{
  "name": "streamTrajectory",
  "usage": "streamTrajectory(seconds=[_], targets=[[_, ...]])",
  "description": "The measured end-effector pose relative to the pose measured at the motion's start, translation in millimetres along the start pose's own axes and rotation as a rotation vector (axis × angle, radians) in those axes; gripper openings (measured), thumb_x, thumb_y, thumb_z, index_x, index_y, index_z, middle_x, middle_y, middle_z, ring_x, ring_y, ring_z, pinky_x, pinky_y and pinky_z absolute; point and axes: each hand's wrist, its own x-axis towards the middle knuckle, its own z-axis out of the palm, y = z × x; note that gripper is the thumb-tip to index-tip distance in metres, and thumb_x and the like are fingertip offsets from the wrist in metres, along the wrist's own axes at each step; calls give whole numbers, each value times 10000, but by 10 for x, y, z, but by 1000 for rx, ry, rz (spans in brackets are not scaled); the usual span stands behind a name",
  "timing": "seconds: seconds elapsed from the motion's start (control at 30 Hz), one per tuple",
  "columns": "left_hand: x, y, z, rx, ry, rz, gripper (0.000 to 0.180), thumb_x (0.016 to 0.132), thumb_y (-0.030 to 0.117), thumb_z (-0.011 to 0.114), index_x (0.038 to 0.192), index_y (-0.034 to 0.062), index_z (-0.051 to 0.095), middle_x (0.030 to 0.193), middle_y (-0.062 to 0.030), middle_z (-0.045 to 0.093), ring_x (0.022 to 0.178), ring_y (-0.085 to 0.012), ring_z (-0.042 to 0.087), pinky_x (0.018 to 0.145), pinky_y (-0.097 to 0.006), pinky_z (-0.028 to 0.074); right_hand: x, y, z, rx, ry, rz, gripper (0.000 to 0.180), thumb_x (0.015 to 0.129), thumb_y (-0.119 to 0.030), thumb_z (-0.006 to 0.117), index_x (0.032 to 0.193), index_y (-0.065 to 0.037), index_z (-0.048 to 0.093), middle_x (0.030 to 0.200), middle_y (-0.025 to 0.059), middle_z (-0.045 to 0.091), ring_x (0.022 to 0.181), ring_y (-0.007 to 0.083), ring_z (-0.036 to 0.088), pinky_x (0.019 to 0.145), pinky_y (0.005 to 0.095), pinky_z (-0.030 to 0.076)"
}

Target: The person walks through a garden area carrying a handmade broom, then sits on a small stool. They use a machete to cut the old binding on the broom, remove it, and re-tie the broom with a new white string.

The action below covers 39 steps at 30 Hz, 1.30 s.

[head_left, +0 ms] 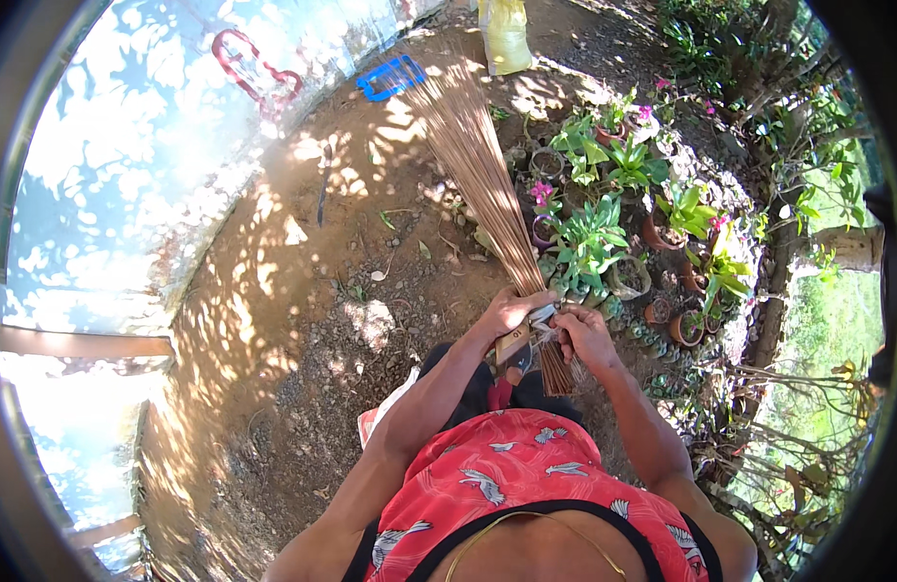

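A stick broom (485,179), a long bundle of thin brown sticks, slants up and away in front of me, its tips fanned out at the far end. My left hand (512,312) is wrapped round the bundle near its thick end. A whitish strip (543,322) goes around the sticks there, with loose strands hanging below it. My right hand (586,337) is pinched at the right side of the strip; its fingertips partly hide what they grip. Beneath my left hand a flat tan piece (512,343) with dark marks shows, its kind unclear.
Potted plants (591,242) with green leaves and pink flowers crowd the right. A pale wall (128,165) with red paint runs along the left. On the dirt ground (303,301) lies a blue plastic frame (391,78), near a yellow sack (505,37). Bare branches (807,407) stand at the right.
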Motion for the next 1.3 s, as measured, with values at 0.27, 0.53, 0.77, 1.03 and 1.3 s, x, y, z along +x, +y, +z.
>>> streamTrajectory(seconds=[0.27, 0.53, 0.77, 1.03, 1.3], targets=[[661, 707, -1027, 148, 120, 16, 332, 949, 260, 741, 1160, 4, 752, 1034, -46, 753, 932, -133, 686, 849, -327, 552, 1398, -606, 300, -36, -106, -58, 350, 1007, -350, 675, 870, -29, 656, 645, 13, 588, 494, 103, 536, 458, 272, 429], [1374, 1167, -2886, 84, 120, 48, 330, 968, 289, 734, 1155, 17, 740, 1081, -23, 735, 991, -125, 669, 897, -316, 530, 3117, -861, 1360, -345, -300, 2, 644, 979, -626, 632, 1202, -22, 642, 1158, 95, 664, 1011, 131, 649, 801, 331, 566], [1745, 1914, -4341, 135, 249, 93, 267, 935, 253, 769, 1050, 13, 753, 961, -17, 738, 889, -106, 667, 802, -324, 538, 4173, -1350, 2852, -56, -397, 136, 269, 852, -175, 808, 1044, -23, 697, 853, 54, 731, 695, 160, 707, 662, 334, 574], [2021, 2917, -5461, 91, 382, 108, 317, 922, 321, 797, 1021, 22, 757, 948, -15, 731, 874, -103, 659, 783, -307, 524, 5389, -1952, 3706, -209, -465, -61, 244, 820, -72, 720, 1035, -10, 624, 796, 62, 687, 676, 164, 688, 635, 347, 564], [2803, 3629, -6482, 84, 480, 50, 509, 967, 501, 710, 1113, 16, 752, 1058, -44, 725, 953, -135, 663, 840, -311, 533, 6576, -2783, 3998, -191, -593, 24, 172, 837, -113, 729, 896, -25, 593, 685, 44, 636, 547, 152, 625, 509, 330, 520]])
